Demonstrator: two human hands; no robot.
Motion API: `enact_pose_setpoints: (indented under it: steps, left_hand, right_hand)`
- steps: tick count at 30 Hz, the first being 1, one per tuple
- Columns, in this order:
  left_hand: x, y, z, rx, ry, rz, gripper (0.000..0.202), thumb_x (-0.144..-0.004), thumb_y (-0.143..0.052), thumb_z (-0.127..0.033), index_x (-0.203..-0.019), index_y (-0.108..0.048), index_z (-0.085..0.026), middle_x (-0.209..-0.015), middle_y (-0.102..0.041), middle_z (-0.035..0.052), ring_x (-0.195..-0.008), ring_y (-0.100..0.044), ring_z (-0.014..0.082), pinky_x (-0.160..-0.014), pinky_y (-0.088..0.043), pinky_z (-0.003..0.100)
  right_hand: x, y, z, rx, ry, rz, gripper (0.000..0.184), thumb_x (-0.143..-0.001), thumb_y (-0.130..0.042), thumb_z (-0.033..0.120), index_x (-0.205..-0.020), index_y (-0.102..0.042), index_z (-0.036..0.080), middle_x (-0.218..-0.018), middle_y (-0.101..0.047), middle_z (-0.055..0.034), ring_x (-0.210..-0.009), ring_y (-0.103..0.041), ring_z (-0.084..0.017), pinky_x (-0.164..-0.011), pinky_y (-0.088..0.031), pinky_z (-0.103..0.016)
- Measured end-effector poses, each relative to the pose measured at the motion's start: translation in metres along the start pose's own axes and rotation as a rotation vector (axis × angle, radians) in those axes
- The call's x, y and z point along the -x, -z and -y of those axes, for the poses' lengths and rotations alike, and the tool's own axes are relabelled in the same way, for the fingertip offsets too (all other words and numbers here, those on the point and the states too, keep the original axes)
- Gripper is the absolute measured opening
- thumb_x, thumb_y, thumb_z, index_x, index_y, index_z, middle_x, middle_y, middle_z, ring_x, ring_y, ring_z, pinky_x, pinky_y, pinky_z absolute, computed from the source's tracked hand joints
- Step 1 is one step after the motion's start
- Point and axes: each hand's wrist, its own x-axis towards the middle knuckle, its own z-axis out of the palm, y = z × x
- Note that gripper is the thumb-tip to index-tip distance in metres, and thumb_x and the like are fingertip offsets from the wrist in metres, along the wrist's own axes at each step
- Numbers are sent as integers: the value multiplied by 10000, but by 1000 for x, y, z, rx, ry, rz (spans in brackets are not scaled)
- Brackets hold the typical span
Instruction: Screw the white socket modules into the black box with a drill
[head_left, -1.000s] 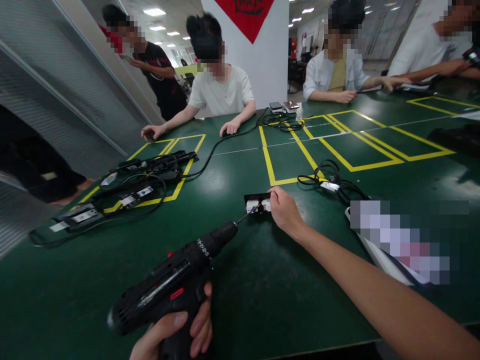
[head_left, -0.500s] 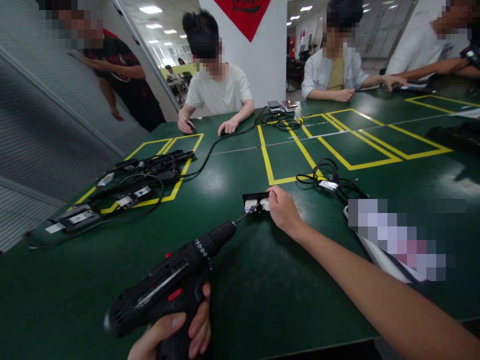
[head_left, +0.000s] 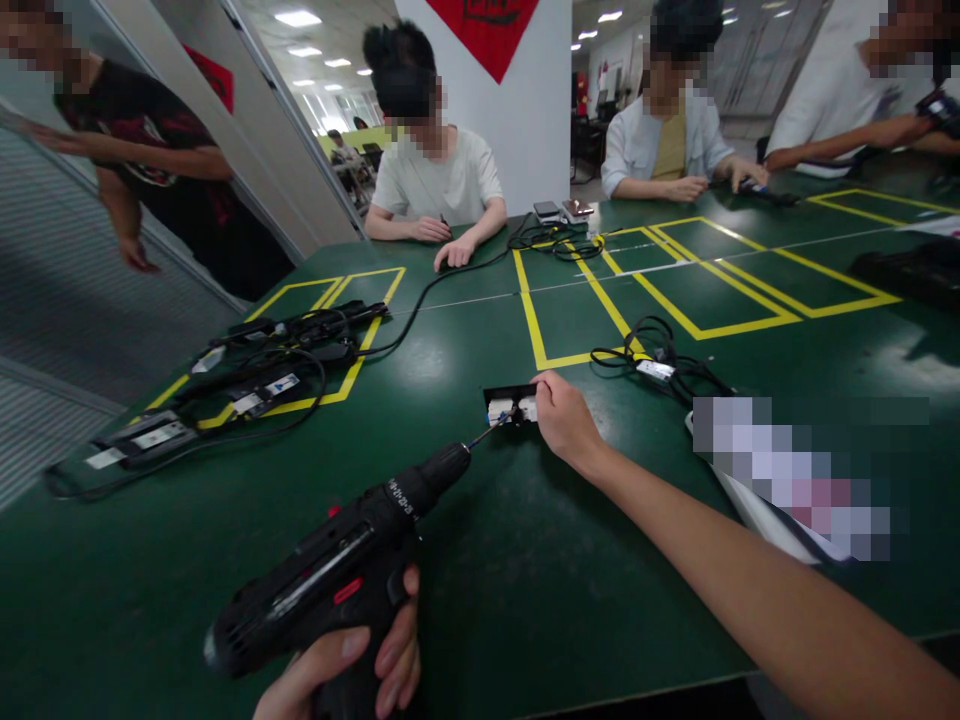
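Observation:
A black power drill [head_left: 330, 565] with red buttons points up and to the right, my left hand [head_left: 352, 655] wrapped round its grip. Its thin bit [head_left: 489, 436] reaches a small black casing [head_left: 496, 393] with white blocks inside; I cannot tell whether the tip sits in a screw. On the casing's right end, my right hand [head_left: 566, 420] has its fingers closed, steadying it on the green table. My right thumb and fingers hide that end of the casing.
Cabled black devices [head_left: 281, 345] lie in a yellow-taped area on the left. A black cable coil [head_left: 660, 350] and a blurred-out white object [head_left: 787, 490] lie to the right. People sit across the green table [head_left: 465, 600]; another person [head_left: 150, 160] stands at left.
My hands, the drill and the casing stay almost still. The standing person has shifted left. A seated person's hand opposite has drawn in beside the other.

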Motion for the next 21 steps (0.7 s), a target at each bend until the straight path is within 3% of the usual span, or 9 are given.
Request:
enact_pose_setpoints:
  steps: [21]
  left_hand:
    - [0, 6, 1, 6, -8, 37, 282, -763, -464, -254, -1005, -559, -146, -576, -529, 27, -399, -483, 146, -452, -408, 336]
  right_hand:
    - [0, 0, 0, -8, 13, 2, 278, -886, -282, 224, -914, -554, 182, -864, -603, -46, -806, -548, -154, -734, -373, -255]
